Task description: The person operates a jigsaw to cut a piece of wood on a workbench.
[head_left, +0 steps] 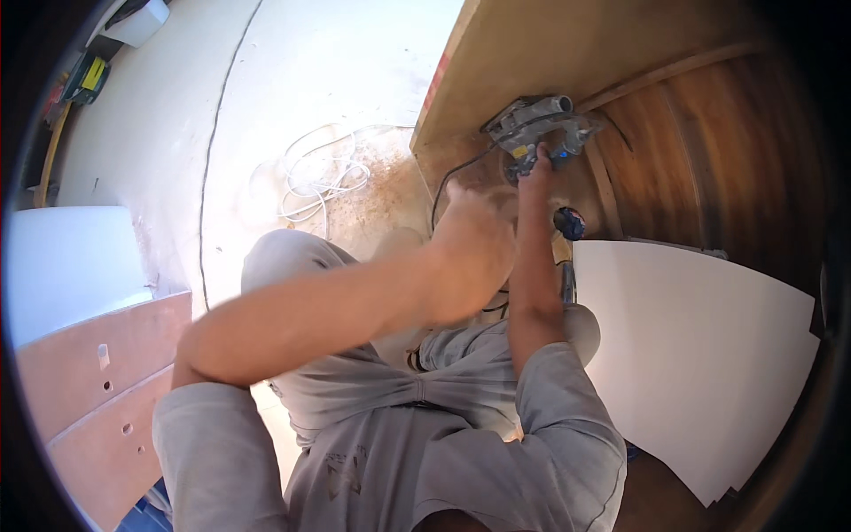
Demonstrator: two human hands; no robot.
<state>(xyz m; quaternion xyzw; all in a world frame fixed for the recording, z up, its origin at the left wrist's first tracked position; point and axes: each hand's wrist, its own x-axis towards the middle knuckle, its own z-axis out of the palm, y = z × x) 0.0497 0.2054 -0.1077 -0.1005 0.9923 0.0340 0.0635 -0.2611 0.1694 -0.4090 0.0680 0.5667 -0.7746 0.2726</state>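
Note:
My right arm reaches forward, and my right hand [535, 167] is closed on the rear handle of a grey circular saw [538, 117]. The saw rests at the lower part of an upright wooden panel [550, 44]. A dark cord [461, 167] curves near it. My left forearm crosses in front of my body. My left hand [474, 235] is bent in the air, nearer to me than the saw and left of my right forearm. Motion smears it and its fingers are mostly hidden, so their grip does not show.
A loose coil of white cable [324, 182] lies on the pale floor beside brown sawdust [383, 173]. At the right are a white panel [691, 346] and dark wooden boards [727, 151]. Brown boards with holes [111, 372] lean at the left. A round dark blue object [569, 223] sits near my right forearm.

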